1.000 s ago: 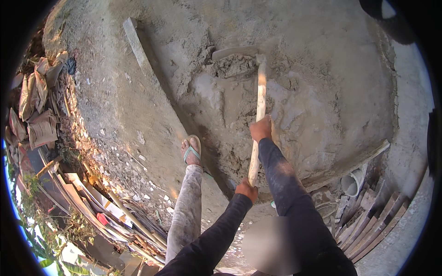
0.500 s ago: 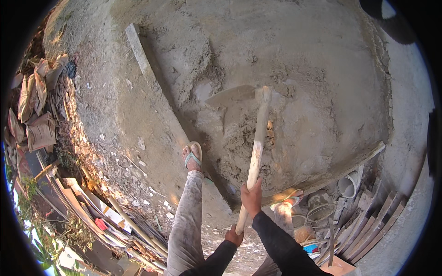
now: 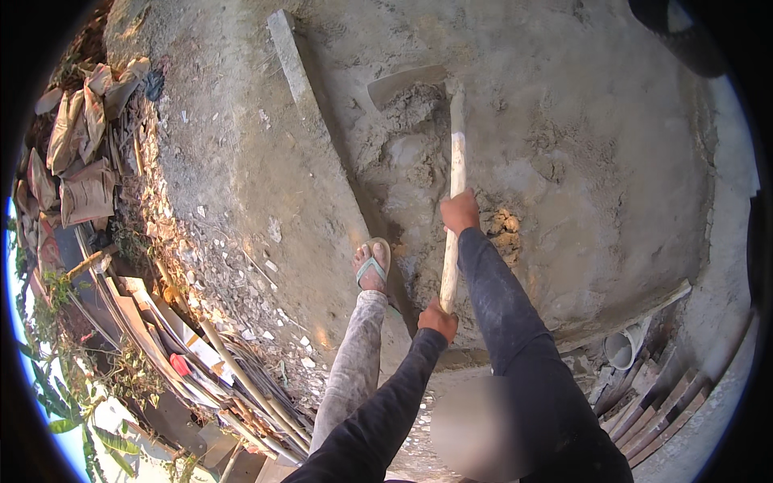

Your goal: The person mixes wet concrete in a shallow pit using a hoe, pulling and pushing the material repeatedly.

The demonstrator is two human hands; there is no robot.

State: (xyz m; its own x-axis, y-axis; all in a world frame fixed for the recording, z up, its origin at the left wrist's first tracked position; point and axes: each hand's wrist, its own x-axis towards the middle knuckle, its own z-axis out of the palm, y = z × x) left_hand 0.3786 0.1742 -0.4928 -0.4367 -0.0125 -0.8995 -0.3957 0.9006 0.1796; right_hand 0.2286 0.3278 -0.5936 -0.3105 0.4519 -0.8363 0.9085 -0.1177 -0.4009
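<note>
A long-handled hoe reaches away from me over grey wet mortar. Its wide metal blade points left at the far end and rests against a heap of mortar. My right hand is wrapped round the middle of the wooden handle. Lower down, my left hand grips the handle near its butt end. Both arms are stretched forward. Left of the handle, my foot in a flip-flop stands by a long mortar-coated board that borders the mortar.
Crumpled paper sacks and a stack of wood strips lie at the left. Stony ground lies between them and the board. Another board edges the mortar at the near right, with a bucket and planks beyond it.
Both my hands have pushed the hoe farther away, and its blade now sits higher up the mortar. My arms have straightened, and the whole view has shifted slightly.
</note>
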